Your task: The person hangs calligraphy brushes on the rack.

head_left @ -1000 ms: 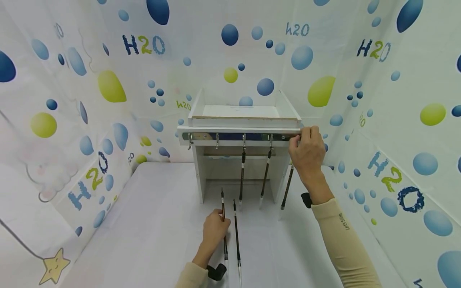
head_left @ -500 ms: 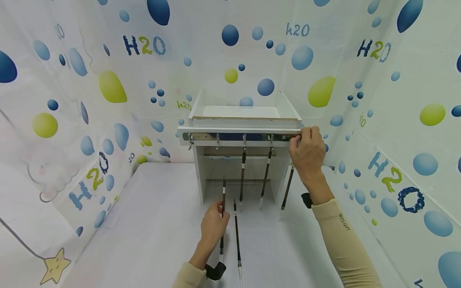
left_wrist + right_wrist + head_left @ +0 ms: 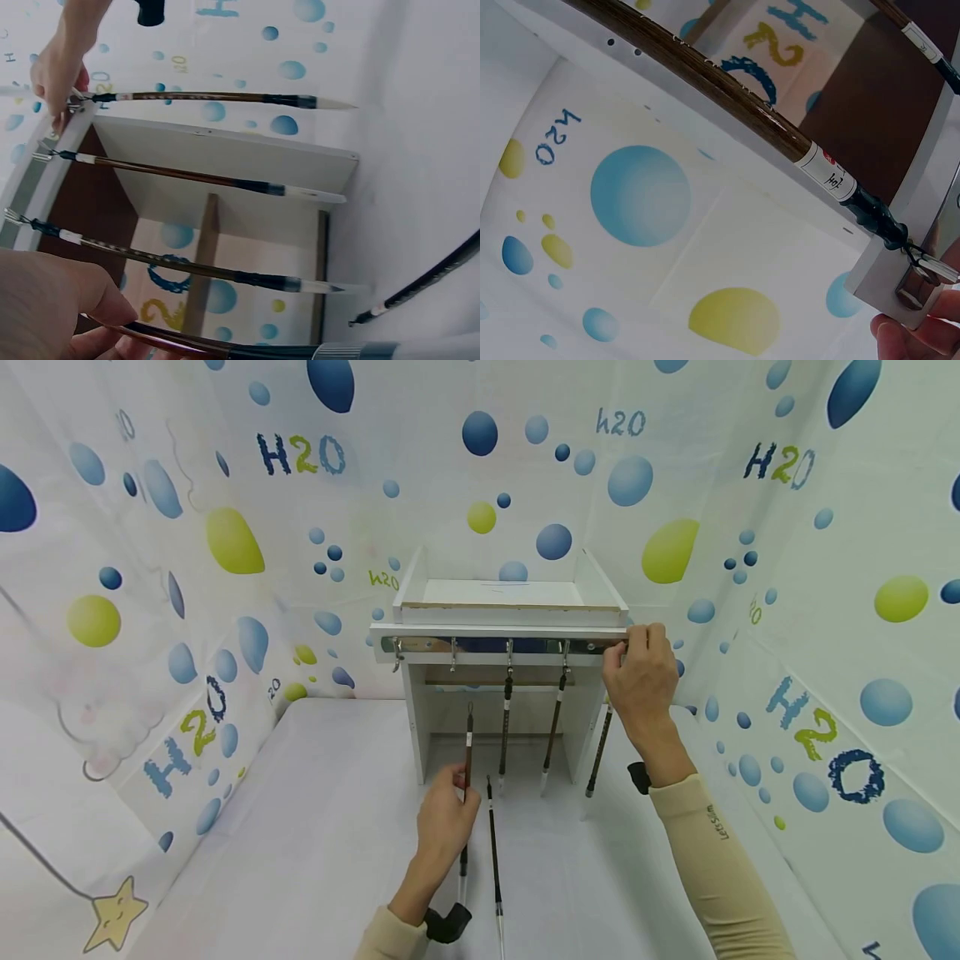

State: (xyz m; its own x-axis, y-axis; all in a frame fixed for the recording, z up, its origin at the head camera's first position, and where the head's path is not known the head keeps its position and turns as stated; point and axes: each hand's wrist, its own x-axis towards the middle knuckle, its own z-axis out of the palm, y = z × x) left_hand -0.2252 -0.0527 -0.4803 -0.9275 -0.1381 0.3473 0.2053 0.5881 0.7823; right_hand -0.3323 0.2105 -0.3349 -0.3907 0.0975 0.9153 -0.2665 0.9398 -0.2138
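Observation:
My left hand (image 3: 446, 814) pinches a calligraphy brush (image 3: 468, 747) by its handle, hanging-loop end up, in front of the white shelf (image 3: 416, 727). Its white bristles point down toward the table; in the left wrist view this brush (image 3: 270, 352) runs along the bottom. With curled fingers, my right hand (image 3: 643, 677) grips the right end of the metal hook rail (image 3: 480, 645) on the shelf's front. Three brushes hang from the rail: one near the middle (image 3: 505, 727), a second brush (image 3: 553, 727), and a third brush (image 3: 727, 90) by the right hand. Two bare hooks (image 3: 452, 656) are at the left.
Another brush (image 3: 493, 843) lies on the white table (image 3: 300, 827), just right of the left hand. The shelf has an open tray top (image 3: 502, 592). Printed sheets (image 3: 337, 510) with bubbles and lettering surround the table on three sides.
My left hand has raised the brush up and forward, bringing its loop end from near the tabletop to just below the hook rail. The right hand stays on the rail's end.

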